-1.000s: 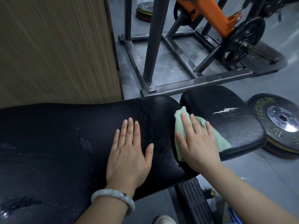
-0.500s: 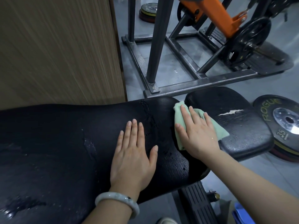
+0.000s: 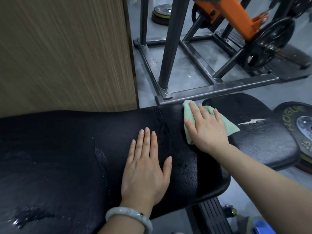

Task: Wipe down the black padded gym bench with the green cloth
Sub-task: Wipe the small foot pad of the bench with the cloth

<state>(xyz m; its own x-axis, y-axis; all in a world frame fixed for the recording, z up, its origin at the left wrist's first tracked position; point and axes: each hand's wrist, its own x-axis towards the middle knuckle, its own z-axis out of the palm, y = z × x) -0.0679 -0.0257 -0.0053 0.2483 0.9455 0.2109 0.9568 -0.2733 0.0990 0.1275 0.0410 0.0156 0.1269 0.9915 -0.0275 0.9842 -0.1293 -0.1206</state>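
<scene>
Bench (image 3: 67, 157), black and padded, stretching out under both hands, cracked and flecked with wet patches left of the left hand. Seat pad (image 3: 263, 137) just right of the right hand, a separate black cushion with a white tear in its cover, parted from the long pad by a narrow gap. Wood panel (image 3: 64, 51) standing beyond the left hand, behind the bench. Steel frame (image 3: 211, 89) on the grey floor beyond the right hand, a dark post rising from a bolted foot plate. Orange arm (image 3: 236, 16) farther off, above the frame, with a black plate (image 3: 273, 36) hung near its end. Weight plate (image 3: 302, 125) marked ROGUE lying flat on the floor right of the seat pad, partly hidden by it. Stack of plates (image 3: 160, 13) far beyond the hands, small and blurred. Bench support (image 3: 211, 217), ribbed and black, below and between the two forearms. Blue object (image 3: 263, 228) at the bottom edge under the right forearm, too cut off to name. Cloth (image 3: 228, 127), green, spread across the gap between the two pads, pinned under the right hand. Right hand (image 3: 206, 129) flat, fingers straight and slightly spread, pressing the cloth down. Left hand (image 3: 145, 168) flat on the bare bench just left of the right hand, fingers together, thumb out, holding nothing. Bangle (image 3: 130, 217), pale, around the left wrist.
</scene>
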